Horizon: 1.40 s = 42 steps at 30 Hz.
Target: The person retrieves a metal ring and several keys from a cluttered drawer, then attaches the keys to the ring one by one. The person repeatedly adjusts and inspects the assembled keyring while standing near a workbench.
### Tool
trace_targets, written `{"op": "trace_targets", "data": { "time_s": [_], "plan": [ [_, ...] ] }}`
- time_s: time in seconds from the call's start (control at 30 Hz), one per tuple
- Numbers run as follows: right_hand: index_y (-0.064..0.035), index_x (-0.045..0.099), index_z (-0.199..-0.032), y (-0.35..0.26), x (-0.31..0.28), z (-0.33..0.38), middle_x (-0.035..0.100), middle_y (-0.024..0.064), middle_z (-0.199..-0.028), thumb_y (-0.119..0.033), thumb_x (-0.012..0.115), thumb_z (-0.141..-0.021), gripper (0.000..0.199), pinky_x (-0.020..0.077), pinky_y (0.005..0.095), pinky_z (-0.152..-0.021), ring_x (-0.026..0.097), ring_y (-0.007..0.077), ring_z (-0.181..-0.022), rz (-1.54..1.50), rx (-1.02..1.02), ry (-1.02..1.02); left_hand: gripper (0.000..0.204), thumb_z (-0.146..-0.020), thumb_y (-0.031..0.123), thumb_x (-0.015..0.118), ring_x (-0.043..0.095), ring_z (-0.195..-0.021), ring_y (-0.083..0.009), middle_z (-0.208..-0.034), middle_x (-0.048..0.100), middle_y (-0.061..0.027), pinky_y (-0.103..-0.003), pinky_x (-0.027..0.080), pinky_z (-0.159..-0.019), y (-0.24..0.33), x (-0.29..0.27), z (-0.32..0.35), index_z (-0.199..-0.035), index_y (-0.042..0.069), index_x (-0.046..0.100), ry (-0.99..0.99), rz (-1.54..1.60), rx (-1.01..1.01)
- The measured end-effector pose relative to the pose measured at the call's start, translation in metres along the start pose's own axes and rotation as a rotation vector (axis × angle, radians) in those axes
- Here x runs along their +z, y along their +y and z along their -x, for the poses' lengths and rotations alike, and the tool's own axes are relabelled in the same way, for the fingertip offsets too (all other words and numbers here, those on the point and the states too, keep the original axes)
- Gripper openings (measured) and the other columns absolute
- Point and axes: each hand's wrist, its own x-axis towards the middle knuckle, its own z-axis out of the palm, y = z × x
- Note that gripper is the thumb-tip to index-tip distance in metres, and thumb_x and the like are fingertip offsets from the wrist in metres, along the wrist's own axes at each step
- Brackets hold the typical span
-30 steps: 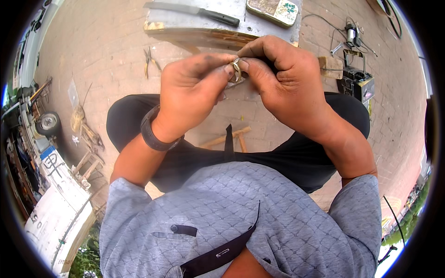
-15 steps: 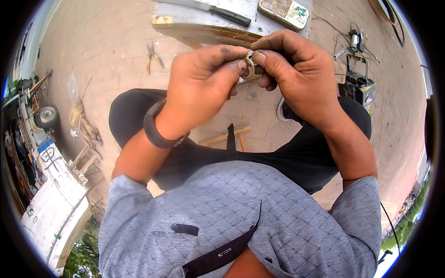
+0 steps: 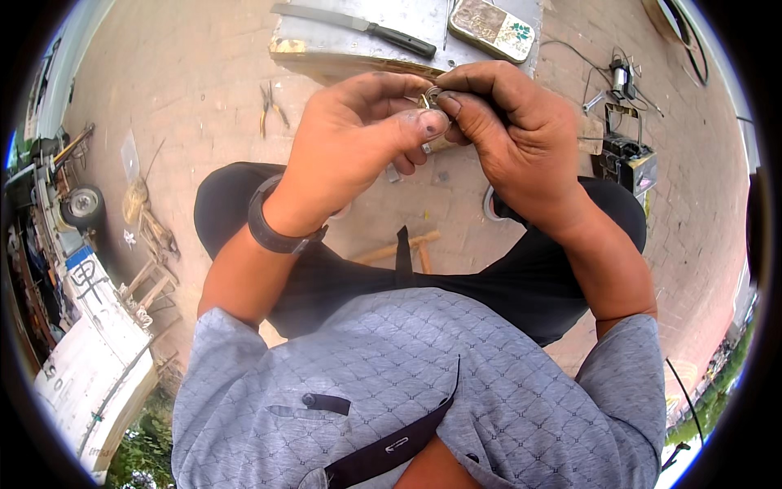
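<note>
A small metal ring (image 3: 432, 95), resembling a key ring, sits between my two hands in front of the table edge. My right hand (image 3: 517, 134) pinches it between thumb and bent forefinger. My left hand (image 3: 358, 134), with a dark band on its wrist, curls round the ring's other side, its thumb lying across in front. The fingers cover much of the ring. Below the left fingertips a small silvery piece (image 3: 393, 174) shows, too small to make out.
A grey-topped table (image 3: 326, 41) ahead carries a black-handled knife (image 3: 399, 39) and a decorated tin (image 3: 493, 28). Pliers (image 3: 271, 107) lie on the paving at left. A black toolbox-like case (image 3: 629, 163) and a metal device with a cord (image 3: 621, 79) are at right.
Both hands have shifted slightly, and the ring has turned and moved up a little. My left thumb has slid toward the right, covering more of the ring's lower part.
</note>
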Motion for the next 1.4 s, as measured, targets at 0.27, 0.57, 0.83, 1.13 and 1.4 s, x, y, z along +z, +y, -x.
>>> {"op": "trace_targets", "data": {
  "time_s": [0.27,0.57,0.83,1.13,1.4],
  "plan": [
    [-0.0010,0.071,-0.105,-0.002,-0.006,-0.002,0.072,0.0126,-0.082,-0.002,0.068,-0.093,0.012,0.0547,0.0307,-0.063,0.070,0.0194,-0.070,0.127,0.041,-0.073,0.037,-0.094,0.003,0.074,0.071,-0.080,-0.0134,-0.096,0.075,-0.0088,-0.027,0.060,-0.071,-0.008,0.000,0.000,-0.128,-0.005,0.066,-0.001,-0.038,0.094],
    [0.0007,0.071,-0.099,-0.011,-0.008,-0.003,0.070,0.0132,-0.076,-0.002,0.068,-0.093,0.007,0.0528,0.0311,-0.060,0.067,0.0183,-0.064,0.061,0.210,-0.088,0.042,-0.091,-0.002,0.075,0.070,-0.086,-0.0118,-0.100,0.074,-0.0091,-0.027,0.059,-0.076,-0.017,-0.003,0.000,-0.132,-0.004,0.064,-0.047,-0.355,0.438],
    [-0.0017,0.070,-0.100,-0.004,-0.011,-0.007,0.069,0.0127,-0.082,-0.002,0.069,-0.091,0.009,0.0535,0.0353,-0.063,0.069,0.0286,-0.073,0.285,-0.186,-0.069,0.037,-0.094,0.007,0.075,0.070,-0.081,-0.0128,-0.101,0.075,-0.0113,-0.026,0.058,-0.071,-0.003,0.002,0.000,-0.128,-0.005,0.066,-0.008,-0.051,0.107],
    [-0.0031,0.069,-0.100,-0.010,-0.008,-0.003,0.067,0.0134,-0.079,-0.002,0.070,-0.090,0.010,0.0536,0.0350,-0.063,0.069,0.0302,-0.072,0.235,-0.019,-0.076,0.038,-0.092,0.002,0.076,0.070,-0.086,-0.0128,-0.104,0.075,-0.0105,-0.026,0.058,-0.078,-0.012,0.000,0.002,-0.128,-0.005,0.067,-0.033,-0.184,0.331],
    [-0.0015,0.067,-0.098,-0.010,-0.011,-0.009,0.069,0.0122,-0.086,-0.001,0.071,-0.089,0.009,0.0536,0.0337,-0.063,0.069,0.0292,-0.075,0.336,-0.265,-0.065,0.042,-0.092,-0.001,0.074,0.070,-0.090,-0.0127,-0.108,0.074,-0.0110,-0.026,0.057,-0.083,-0.011,0.009,0.003,-0.133,-0.006,0.062,0.032,0.039,0.280]
  ]
}}
